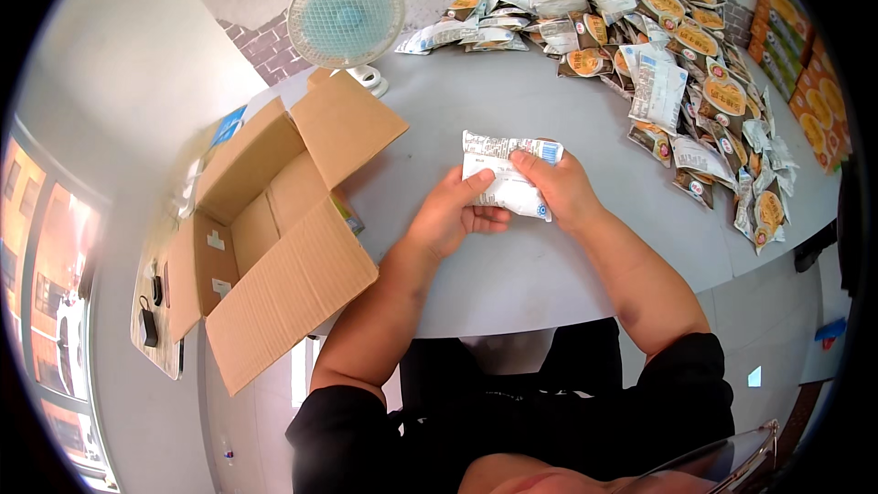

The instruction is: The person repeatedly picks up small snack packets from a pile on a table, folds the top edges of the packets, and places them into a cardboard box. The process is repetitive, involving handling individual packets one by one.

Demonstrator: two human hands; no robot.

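Between my two hands is a sealed white food packet [507,175], its back face with print and a barcode turned up. My left hand [456,209] grips its lower left side, thumb on top and fingers curled underneath. At the right side, my right hand [566,185] pinches it with the thumb lying across the printed face. The packet is held above the grey tabletop [480,281]. To the left of my left forearm stands an open cardboard box [274,219], flaps spread; the part of its inside that shows is bare cardboard.
A large heap of similar packets [658,62] curves along the back and right of the table. A desk fan [346,17] stands behind the box. Orange printed cartons [789,34] are stacked at the far right. Small black items [147,326] lie on a board at left.
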